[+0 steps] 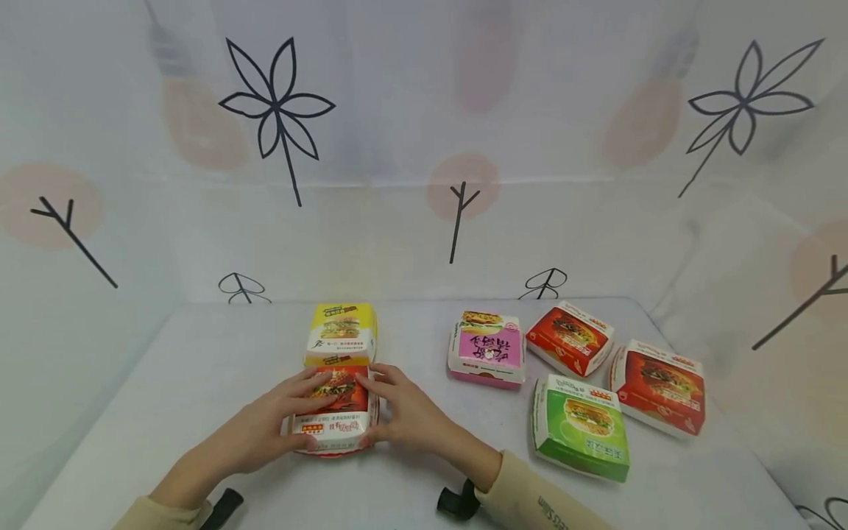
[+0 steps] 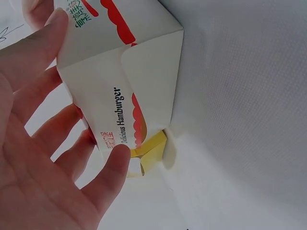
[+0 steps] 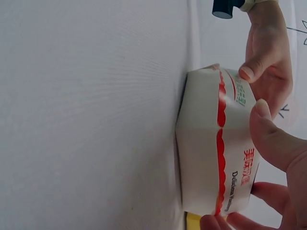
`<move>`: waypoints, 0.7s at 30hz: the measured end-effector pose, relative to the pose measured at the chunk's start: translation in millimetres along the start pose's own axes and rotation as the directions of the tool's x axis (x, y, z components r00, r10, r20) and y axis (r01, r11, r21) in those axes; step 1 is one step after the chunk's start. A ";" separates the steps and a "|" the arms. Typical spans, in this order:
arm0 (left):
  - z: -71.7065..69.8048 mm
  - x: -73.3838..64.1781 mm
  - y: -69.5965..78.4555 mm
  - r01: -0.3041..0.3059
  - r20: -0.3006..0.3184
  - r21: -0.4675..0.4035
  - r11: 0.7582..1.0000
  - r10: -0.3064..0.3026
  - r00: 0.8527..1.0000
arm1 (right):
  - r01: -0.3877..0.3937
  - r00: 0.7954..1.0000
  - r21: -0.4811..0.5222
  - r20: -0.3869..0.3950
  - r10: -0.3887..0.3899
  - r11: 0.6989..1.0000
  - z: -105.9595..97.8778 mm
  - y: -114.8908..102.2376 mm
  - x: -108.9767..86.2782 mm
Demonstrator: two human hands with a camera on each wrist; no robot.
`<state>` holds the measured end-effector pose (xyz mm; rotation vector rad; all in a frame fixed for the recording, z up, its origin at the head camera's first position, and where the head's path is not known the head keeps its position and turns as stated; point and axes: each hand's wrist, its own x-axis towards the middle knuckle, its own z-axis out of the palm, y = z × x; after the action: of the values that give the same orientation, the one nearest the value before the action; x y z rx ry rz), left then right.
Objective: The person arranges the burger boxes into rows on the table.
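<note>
A red and white hamburger box (image 1: 339, 425) lies flat on the white cloth, between my two hands. My left hand (image 1: 273, 423) holds it from the left, with fingers over the top and the thumb at the near corner. From the right, my right hand (image 1: 412, 414) grips the same box, thumb at its near corner and fingers along its side and top. Directly behind, close up against it, is a yellow and white hamburger box (image 1: 341, 333). In the right wrist view, "Delicious" is printed on the side of the held box (image 3: 201, 143).
Toward the right lie a pink box (image 1: 489, 350), a green box (image 1: 586, 430), a red box (image 1: 571, 338) and another red box (image 1: 662, 386). A patterned white curtain (image 1: 371, 235) stands behind the table (image 1: 218, 353).
</note>
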<state>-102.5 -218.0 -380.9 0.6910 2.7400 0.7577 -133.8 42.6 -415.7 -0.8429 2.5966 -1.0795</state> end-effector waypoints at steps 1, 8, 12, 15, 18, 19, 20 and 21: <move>-0.3 0.3 -0.4 -0.009 -0.003 0.003 1.000 0.009 1.000 | 0.002 1.000 -0.002 -0.007 -0.002 1.000 -0.1 0.0 -0.1; -1.6 1.4 -1.9 -0.044 -0.010 0.002 0.999 0.044 0.999 | 0.008 0.999 -0.021 -0.031 -0.009 1.000 -0.7 -1.8 -1.3; -2.4 1.1 -1.8 -0.046 -0.004 -0.004 0.999 0.046 0.999 | 0.005 0.999 -0.018 -0.036 -0.006 1.000 0.1 -2.1 -1.3; -3.2 1.2 -1.5 -0.045 -0.003 -0.006 0.999 0.045 0.999 | 0.004 0.999 -0.019 -0.036 -0.005 1.000 0.7 -2.2 -0.9; -3.3 1.4 -1.6 -0.045 -0.002 -0.005 0.999 0.045 0.999 | -0.001 1.000 -0.026 -0.030 0.000 1.000 0.5 -3.2 -1.4; -3.1 1.5 -1.8 -0.046 -0.001 -0.004 0.999 0.046 0.999 | -0.005 1.000 -0.028 -0.028 0.004 1.000 0.1 -3.5 -1.5; -3.0 1.6 -2.0 -0.046 0.000 -0.001 0.999 0.046 0.999 | -0.010 1.000 -0.029 -0.024 0.009 1.000 -0.2 -3.7 -1.7; -2.8 1.7 -2.2 -0.046 0.001 0.000 0.999 0.046 0.999 | -0.014 1.000 -0.027 -0.021 0.013 1.000 -0.7 -3.5 -2.0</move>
<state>-105.7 -220.0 -379.9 0.7571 2.7322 0.7666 -131.0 42.1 -412.8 -0.8230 2.6353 -1.0576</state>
